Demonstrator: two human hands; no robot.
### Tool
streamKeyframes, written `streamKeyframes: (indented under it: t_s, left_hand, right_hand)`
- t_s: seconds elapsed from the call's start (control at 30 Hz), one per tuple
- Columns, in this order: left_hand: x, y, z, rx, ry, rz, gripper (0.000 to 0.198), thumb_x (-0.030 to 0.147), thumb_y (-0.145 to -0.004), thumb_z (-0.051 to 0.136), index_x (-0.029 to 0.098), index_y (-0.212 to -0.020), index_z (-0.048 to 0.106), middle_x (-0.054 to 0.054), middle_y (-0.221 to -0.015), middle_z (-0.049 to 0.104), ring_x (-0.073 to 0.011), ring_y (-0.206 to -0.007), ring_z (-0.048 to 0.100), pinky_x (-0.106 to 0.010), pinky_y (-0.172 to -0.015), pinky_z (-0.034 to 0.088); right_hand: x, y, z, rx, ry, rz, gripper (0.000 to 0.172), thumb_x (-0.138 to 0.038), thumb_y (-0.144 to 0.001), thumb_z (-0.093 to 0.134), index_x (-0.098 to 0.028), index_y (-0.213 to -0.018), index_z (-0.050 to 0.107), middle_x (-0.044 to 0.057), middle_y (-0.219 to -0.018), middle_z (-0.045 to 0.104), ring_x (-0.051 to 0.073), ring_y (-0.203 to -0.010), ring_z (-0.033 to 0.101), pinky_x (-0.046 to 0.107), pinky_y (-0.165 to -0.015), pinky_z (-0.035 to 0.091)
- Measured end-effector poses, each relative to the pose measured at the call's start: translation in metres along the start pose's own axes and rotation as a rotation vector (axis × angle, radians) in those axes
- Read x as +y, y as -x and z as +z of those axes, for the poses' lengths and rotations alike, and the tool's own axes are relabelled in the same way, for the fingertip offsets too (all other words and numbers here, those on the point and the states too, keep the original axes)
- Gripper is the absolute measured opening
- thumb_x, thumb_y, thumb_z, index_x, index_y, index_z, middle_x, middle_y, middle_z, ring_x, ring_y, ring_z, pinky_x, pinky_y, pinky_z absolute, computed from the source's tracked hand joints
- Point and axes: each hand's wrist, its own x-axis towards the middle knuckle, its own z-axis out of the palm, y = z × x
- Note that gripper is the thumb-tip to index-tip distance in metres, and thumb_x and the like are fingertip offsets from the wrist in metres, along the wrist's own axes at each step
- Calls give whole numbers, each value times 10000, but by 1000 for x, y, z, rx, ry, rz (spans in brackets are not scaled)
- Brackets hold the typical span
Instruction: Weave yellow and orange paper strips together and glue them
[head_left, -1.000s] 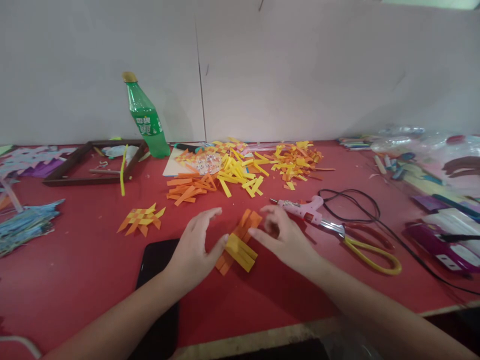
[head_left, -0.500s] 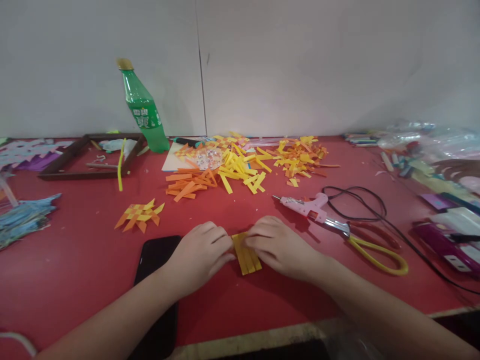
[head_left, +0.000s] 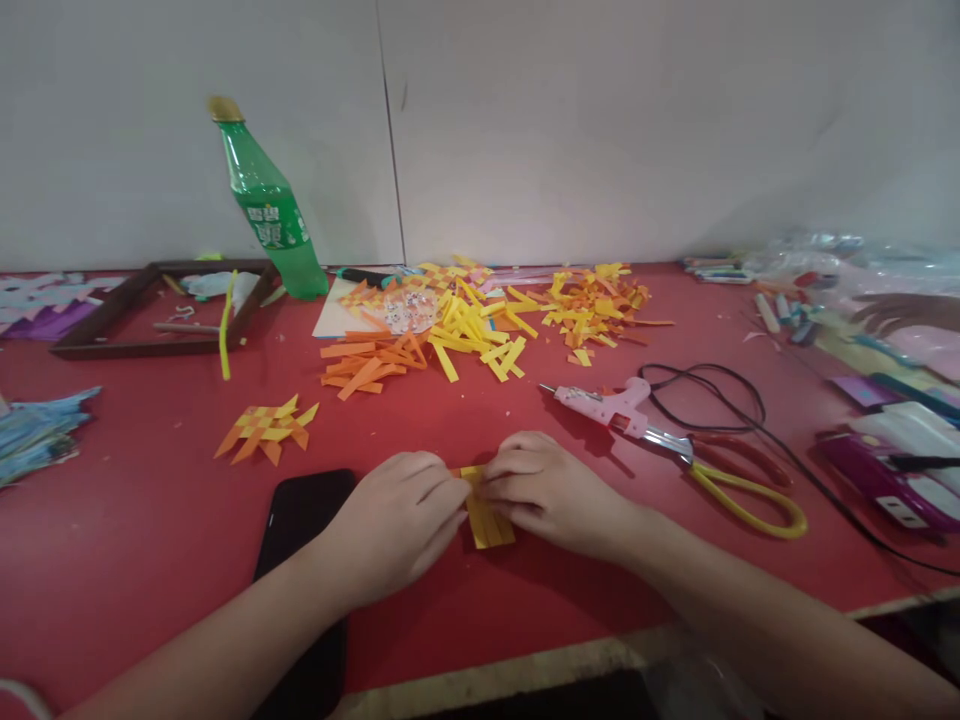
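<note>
Several yellow paper strips (head_left: 491, 530) lie side by side on the red table, in front of me. My left hand (head_left: 409, 515) is closed, with its thumb and fingertips pinched at the left edge of these strips. From the other side, the curled fingers of my right hand (head_left: 551, 495) grip the strips and cover their upper part. A sliver of orange shows by my left fingertips; what it belongs to is mostly hidden. To the left sits a woven orange and yellow paper piece (head_left: 268, 428).
A black phone (head_left: 304, 530) lies under my left forearm. Beyond my hands are orange strips (head_left: 364, 362), yellow strips (head_left: 469, 325) and scraps (head_left: 596, 305). At right are a pink glue gun (head_left: 600, 405), scissors (head_left: 750, 500) and a cord. A green bottle (head_left: 274, 220) leans behind a brown frame (head_left: 142, 350).
My left fingertips have shifted closer to my right hand, over the yellow strips. Both hands stay at the strips. The whole view has shifted slightly.
</note>
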Motion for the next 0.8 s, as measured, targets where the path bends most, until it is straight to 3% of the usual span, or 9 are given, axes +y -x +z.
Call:
streamKeyframes:
  t_s: [0.1,0.23,0.33,0.57,0.8]
  left_hand:
    - [1,0,0,-7,10,10,191,205,-944,478,163,-1053,628,-85,-956,648,-257,-947,576,-435,-840,510]
    - [4,-1,-1,-29,-2,0,165,207,-931,497,167,-967,653,-88,-999,653,-262,-980,578,-442,-877,520]
    - [6,0,1,-3,-4,23,183,208,-926,505,150,-1024,648,-95,-1084,667,-271,-1035,583,-451,-916,524]
    - [7,2,6,59,10,68,262,204,-926,490,93,-1114,635,-124,-1129,685,-282,-1053,626,-462,-938,540]
    - [9,-1,2,34,43,79,209,164,-915,480,100,-1021,648,-121,-1041,702,-277,-986,650,-461,-908,555]
  right_hand:
    - [0,-1,-1,-2,-14,8,111,-210,-895,612,-211,-935,715,14,-972,722,191,-942,566,380,-880,445]
    - [0,-3,-5,31,-66,-27,86,-194,-883,626,-203,-902,708,23,-954,725,182,-936,583,361,-876,438]
    - [1,-4,-10,62,-112,-3,101,-199,-895,608,-199,-889,708,25,-887,722,171,-887,591,338,-839,442]
    - [6,-3,-14,-6,-89,95,105,-276,-887,642,-193,-879,706,29,-808,678,173,-832,577,321,-788,415]
    - [-1,-6,-9,-27,-67,130,394,-363,-672,829,-164,-985,697,59,-915,642,214,-900,535,360,-835,409]
